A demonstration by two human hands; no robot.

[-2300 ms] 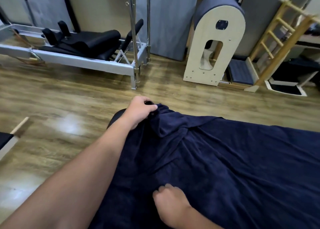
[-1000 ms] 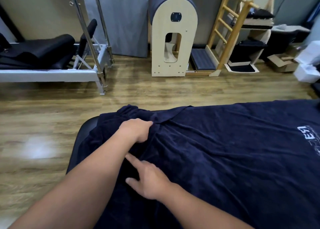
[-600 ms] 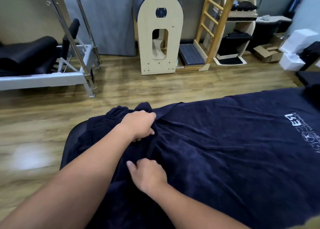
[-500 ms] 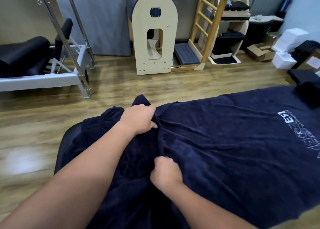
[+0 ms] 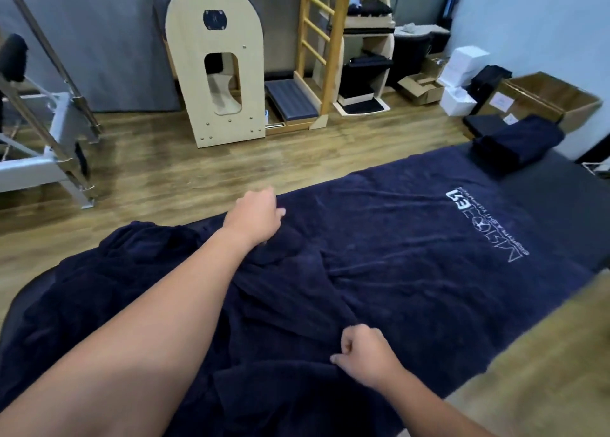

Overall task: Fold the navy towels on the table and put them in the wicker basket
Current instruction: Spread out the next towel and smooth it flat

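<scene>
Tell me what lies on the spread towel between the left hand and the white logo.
Head view: only bare navy towel, lightly creased, lies between the left hand and the white logo; nothing else sits there.

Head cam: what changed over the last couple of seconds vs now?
The left hand let go of the bunched towel corner and moved right along the far edge of the navy towel, fingers now loose on the cloth. The right hand slid back toward the near edge and pinches a fold there. The view swung right, bringing in the folded towel at the far end. The big towel remains spread over the table.
</scene>
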